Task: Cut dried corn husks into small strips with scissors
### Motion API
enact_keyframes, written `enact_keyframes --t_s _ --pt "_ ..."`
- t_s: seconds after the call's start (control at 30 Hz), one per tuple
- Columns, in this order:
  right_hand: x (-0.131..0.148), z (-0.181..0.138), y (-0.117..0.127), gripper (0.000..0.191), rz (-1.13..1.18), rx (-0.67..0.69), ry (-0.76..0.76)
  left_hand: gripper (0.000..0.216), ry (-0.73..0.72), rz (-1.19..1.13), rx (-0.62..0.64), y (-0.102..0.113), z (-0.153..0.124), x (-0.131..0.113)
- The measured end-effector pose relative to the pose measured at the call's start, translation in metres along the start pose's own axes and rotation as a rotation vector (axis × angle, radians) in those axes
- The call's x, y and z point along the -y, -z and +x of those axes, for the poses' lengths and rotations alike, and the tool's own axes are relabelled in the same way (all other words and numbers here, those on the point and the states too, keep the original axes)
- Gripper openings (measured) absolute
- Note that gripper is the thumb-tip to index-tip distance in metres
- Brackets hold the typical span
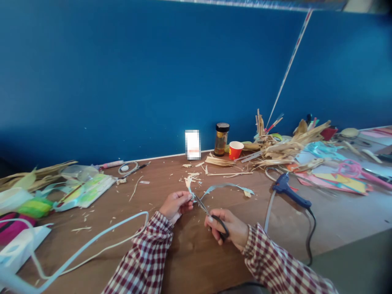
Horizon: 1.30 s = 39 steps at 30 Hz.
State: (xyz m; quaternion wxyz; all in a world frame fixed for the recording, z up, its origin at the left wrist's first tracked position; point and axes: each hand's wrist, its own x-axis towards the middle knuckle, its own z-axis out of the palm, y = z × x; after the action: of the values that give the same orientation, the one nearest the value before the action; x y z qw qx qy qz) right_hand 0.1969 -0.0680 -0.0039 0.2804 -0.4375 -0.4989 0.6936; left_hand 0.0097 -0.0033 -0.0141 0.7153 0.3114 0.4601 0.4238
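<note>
My left hand (177, 205) pinches a small bundle of pale, husk-like strips (189, 183) bound with light-blue ribbon (225, 185). The ribbon's loose length curves away to the right over the table. In my right hand (228, 226) is a pair of scissors (202, 205), with my fingers through the black handles. The blades point up and left, and their tips meet the ribbon close to my left fingertips. Whether the blades are parted there is too small to tell. Cream scraps lie just beyond the bundle.
A blue glue gun (292, 192) with a cord lies at right. Behind stand a lidded jar (221, 139), a red paper cup (236, 150) and a lit phone-like screen (192, 145). Dried husks (284, 149) heap at back right. A white cable (101, 237) crosses the left side.
</note>
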Motion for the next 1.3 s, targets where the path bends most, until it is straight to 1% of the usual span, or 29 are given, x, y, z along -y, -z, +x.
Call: enact_keyframes --t_s 0.13,0.27,0.47,0.57,0.77,0.9,1.17,1.3 --pt "-0.004 0.002 -0.002 0.042 -0.028 -0.010 0.008 0.009 0.026 0.025 -0.010 0.000 0.000 0.000" --pt "-0.007 0.004 -0.003 0.042 -0.046 0.004 0.012 0.007 -0.002 -0.013 -0.024 -0.001 0.000 0.000" --pt "-0.002 0.000 -0.004 0.043 -0.021 -0.016 0.011 0.009 0.001 -0.007 -0.022 -0.001 -0.001 -0.001" --pt "0.000 -0.002 -0.004 0.043 -0.002 -0.002 0.001 0.009 -0.009 -0.009 -0.018 -0.001 -0.002 -0.001" --pt "0.000 0.000 -0.004 0.041 0.014 -0.023 -0.019 0.011 -0.010 0.000 -0.005 -0.002 -0.001 0.000" --pt "-0.003 0.003 -0.003 0.041 0.006 -0.008 0.001 0.011 -0.003 0.012 -0.021 -0.002 -0.001 0.000" --pt "-0.011 0.012 -0.007 0.043 -0.040 -0.012 0.083 0.016 0.012 0.076 0.000 -0.005 -0.003 0.000" --pt "-0.011 0.011 -0.008 0.045 -0.051 0.001 0.082 0.015 0.013 0.081 0.015 -0.005 -0.003 0.000"
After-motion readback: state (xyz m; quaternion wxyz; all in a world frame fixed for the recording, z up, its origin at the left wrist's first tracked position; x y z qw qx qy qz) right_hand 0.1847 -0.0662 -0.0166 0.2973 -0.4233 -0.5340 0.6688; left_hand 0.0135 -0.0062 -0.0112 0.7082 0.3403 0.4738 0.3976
